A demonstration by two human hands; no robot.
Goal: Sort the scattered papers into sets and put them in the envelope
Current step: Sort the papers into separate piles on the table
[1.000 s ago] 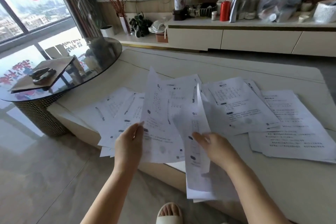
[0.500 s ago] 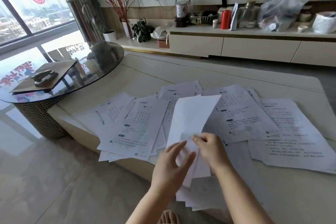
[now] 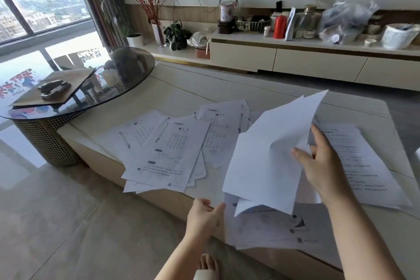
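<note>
Printed papers lie scattered on a low beige table [image 3: 181, 88]: an overlapping pile at the left [image 3: 168, 154], a sheet behind it [image 3: 222, 129] and text sheets at the right [image 3: 363, 166]. My right hand [image 3: 322, 166] pinches a few raised sheets [image 3: 268, 154], blank sides toward me, thumb in front. Under them a stack [image 3: 272, 229] hangs over the near edge. My left hand [image 3: 204, 213] hovers by that stack's left corner, fingers loosely curled, holding nothing. A brown envelope [image 3: 75, 79] lies on the glass side table, with a dark stapler-like object [image 3: 53, 90] on it.
A round glass side table [image 3: 136, 70] adjoins the beige table's left end. A long cabinet [image 3: 295, 54] along the far wall carries jars, a red flask and bags. Tiled floor lies below, with my slippered foot [image 3: 206, 266] near the table edge.
My right hand has lifted the blank-faced sheets up and to the right. My left hand has let go of them and dropped to the stack's left corner.
</note>
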